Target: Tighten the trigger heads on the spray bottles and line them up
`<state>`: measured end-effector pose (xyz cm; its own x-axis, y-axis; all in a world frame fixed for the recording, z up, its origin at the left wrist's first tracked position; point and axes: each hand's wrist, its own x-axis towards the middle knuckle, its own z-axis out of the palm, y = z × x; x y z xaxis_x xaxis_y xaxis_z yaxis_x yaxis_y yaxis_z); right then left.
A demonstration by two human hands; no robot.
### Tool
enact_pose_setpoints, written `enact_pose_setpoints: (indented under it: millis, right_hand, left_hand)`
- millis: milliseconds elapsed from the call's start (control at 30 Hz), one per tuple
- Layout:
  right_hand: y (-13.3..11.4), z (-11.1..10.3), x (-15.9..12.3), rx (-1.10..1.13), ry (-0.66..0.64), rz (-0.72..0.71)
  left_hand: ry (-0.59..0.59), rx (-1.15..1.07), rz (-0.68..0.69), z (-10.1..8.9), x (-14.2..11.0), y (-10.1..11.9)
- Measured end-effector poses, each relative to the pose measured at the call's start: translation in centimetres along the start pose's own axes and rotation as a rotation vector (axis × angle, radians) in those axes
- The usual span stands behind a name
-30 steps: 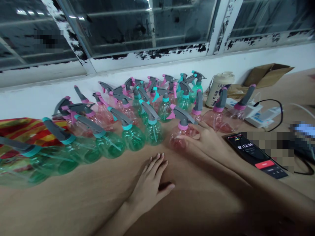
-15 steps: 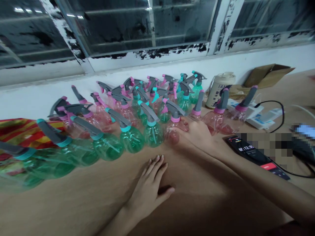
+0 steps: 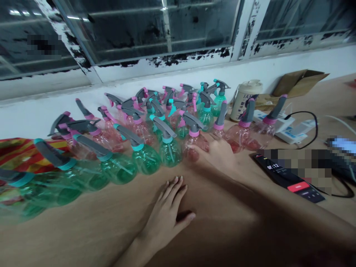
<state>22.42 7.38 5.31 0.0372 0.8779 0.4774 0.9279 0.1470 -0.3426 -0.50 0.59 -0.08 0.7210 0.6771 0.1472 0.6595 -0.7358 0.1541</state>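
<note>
My right hand (image 3: 222, 154) is closed around the lower body of a clear pink spray bottle (image 3: 191, 148), which stands upright with a grey and pink trigger head. Its thumb shows across the front; the other fingers are partly hidden behind the bottle. Just left of that bottle is a green spray bottle (image 3: 170, 152) with a grey and turquoise head. My left hand (image 3: 165, 211) lies palm down on the wooden table (image 3: 91, 230), fingers stretched and thumb apart, holding nothing. Another pink spray bottle (image 3: 218, 127) stands behind my right hand.
More green spray bottles (image 3: 119, 167) line the front left, with pink ones (image 3: 141, 129) behind. To the right are a phone (image 3: 286, 176) showing a timer, a power strip (image 3: 292, 131) with cables, a cream cup (image 3: 246, 98) and an open cardboard box (image 3: 300, 83). Patterned cloth (image 3: 16, 152) lies left.
My right hand has moved the pink spray bottle leftward and slightly back, close beside the green bottle. My left hand has stayed flat on the table. The view has shifted slightly.
</note>
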Motion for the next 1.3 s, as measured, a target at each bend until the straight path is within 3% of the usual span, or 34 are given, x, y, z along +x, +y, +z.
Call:
enact_pose_setpoints:
  millis: [100,267,367,467,700,833,1000,1133,1300]
  right_hand:
    - [0.9,-1.4,-1.1,0.068,0.012,0.008]
    - [4.7,-3.4,-2.4,0.147,0.092,0.120]
    - [6.0,-3.7,-1.7,0.076,0.156,0.142]
    - [5.9,-3.0,-0.2,0.012,0.171,0.159]
    - [5.1,-1.4,2.3,-0.088,0.069,0.222]
    - [5.8,-2.0,2.3,-0.025,-0.024,0.204]
    - [6.8,-3.2,2.1,0.097,-0.100,0.084]
    - [7.0,-4.5,0.8,0.173,-0.137,0.001]
    - [5.7,-6.8,-3.0,0.295,-0.224,0.000]
  left_hand:
    - [0.006,-0.009,0.003,0.1,0.0,-0.1]
    - [0.036,-0.016,0.003,0.3,-0.1,-0.2]
    - [0.047,-0.003,0.000,0.4,0.0,-0.3]
    - [0.053,0.009,-0.009,0.3,0.0,-0.3]
    - [0.047,-0.015,-0.013,0.0,0.0,-0.2]
    - [0.108,-0.101,-0.052,-0.3,-0.2,0.0]
    - [0.162,-0.257,-0.101,-0.5,-0.2,0.7]
    - [0.171,-0.356,-0.138,-0.5,0.4,2.0]
    - [0.136,-0.470,-0.205,-0.1,1.7,3.6]
